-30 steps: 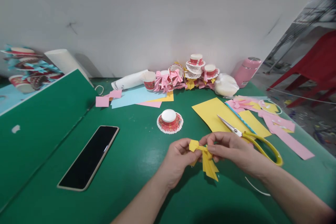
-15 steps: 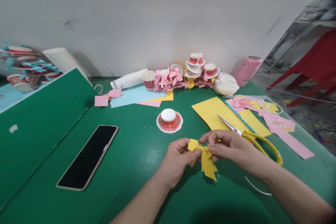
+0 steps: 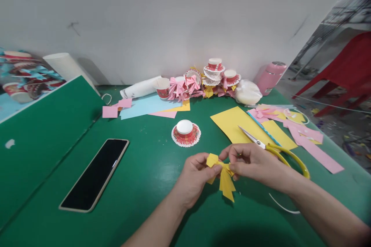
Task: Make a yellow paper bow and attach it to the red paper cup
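Observation:
A yellow paper bow [image 3: 227, 183] with pointed tails hanging down is held between both hands above the green table. My left hand [image 3: 198, 173] pinches its left loop between thumb and fingers. On the other side, my right hand [image 3: 251, 164] grips the right loop near the knot, its fingertips partly hiding the paper. Beyond the hands sits a small hat-like piece [image 3: 185, 132], a red and white paper cup with its rim cut and fanned out. Yellow-handled scissors [image 3: 262, 146] lie right under and beside my right hand, on a yellow paper sheet [image 3: 228, 123].
A black phone [image 3: 95, 173] lies at left, near a green divider [image 3: 49, 139]. Along the wall stand decorated cups [image 3: 214, 73], stacked white cups [image 3: 140, 88] and a pink bottle [image 3: 272, 78]. Pink paper strips [image 3: 315, 150] and a blue pencil-like stick [image 3: 263, 128] lie at right.
The bow's hanging tails have swung slightly left and turned. Both hands keep their hold in almost the same place; the whole view has shifted a little.

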A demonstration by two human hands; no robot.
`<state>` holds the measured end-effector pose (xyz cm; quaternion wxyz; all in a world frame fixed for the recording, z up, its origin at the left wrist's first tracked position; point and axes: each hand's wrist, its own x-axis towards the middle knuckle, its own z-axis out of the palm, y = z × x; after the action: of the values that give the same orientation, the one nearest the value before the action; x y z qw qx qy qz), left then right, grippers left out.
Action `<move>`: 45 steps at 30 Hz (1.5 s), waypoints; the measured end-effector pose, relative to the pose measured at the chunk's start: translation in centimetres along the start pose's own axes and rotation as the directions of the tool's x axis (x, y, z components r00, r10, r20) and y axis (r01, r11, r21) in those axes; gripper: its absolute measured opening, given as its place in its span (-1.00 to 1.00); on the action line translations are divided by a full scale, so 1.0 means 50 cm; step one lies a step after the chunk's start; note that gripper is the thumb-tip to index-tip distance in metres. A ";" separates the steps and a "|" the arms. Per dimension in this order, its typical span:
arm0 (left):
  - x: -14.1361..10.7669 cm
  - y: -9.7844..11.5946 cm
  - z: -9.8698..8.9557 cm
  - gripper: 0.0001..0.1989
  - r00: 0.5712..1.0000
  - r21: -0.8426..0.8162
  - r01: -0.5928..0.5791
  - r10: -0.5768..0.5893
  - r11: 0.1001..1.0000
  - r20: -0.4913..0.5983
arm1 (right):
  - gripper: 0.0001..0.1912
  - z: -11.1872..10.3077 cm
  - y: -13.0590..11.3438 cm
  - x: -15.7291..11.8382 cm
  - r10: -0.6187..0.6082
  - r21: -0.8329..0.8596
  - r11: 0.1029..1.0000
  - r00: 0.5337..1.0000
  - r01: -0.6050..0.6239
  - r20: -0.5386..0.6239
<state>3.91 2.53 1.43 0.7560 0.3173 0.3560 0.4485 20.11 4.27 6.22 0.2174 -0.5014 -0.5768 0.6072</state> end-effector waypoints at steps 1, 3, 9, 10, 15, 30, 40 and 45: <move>0.000 0.000 0.000 -0.82 1.000 0.003 0.000 0.000 1.000 -0.002 | -0.83 0.000 -0.001 0.001 0.004 -0.014 1.000 1.000 -0.004 0.000; 0.001 0.000 -0.001 -0.81 1.000 0.013 0.002 -0.002 1.000 -0.006 | -0.84 0.001 -0.003 0.001 0.017 -0.040 0.999 1.000 -0.017 -0.005; 0.001 0.001 -0.002 -0.80 1.000 0.070 -0.010 0.011 0.998 -0.015 | -0.86 -0.001 -0.008 0.003 0.025 -0.103 0.994 1.000 -0.025 -0.004; 0.001 0.000 -0.003 -0.80 1.000 0.090 -0.014 0.016 0.996 -0.014 | -0.87 -0.002 -0.007 0.004 0.028 -0.105 0.994 1.000 -0.027 0.000; -0.001 0.003 0.000 -0.79 0.999 0.193 -0.034 0.039 0.981 -0.020 | -0.87 -0.007 0.004 0.007 0.026 -0.104 0.994 0.999 -0.024 0.019; -0.004 0.007 0.005 -0.87 0.997 0.228 -0.081 0.078 0.970 0.020 | -0.82 -0.014 0.010 0.006 -0.015 -0.236 0.972 0.999 0.022 0.030; -0.006 0.007 0.006 -0.87 0.995 0.262 -0.090 0.076 0.961 0.061 | -0.84 -0.016 0.003 0.006 0.009 -0.266 0.964 0.999 0.003 0.044; -0.006 0.008 0.005 -0.84 0.995 0.267 -0.093 0.081 0.959 0.058 | -0.87 -0.013 0.002 0.008 -0.002 -0.253 0.967 0.998 0.018 0.065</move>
<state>3.85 2.38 1.95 0.6935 0.4428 0.3816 0.4212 20.55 4.91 6.10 0.1359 -0.5025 -0.6588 0.5432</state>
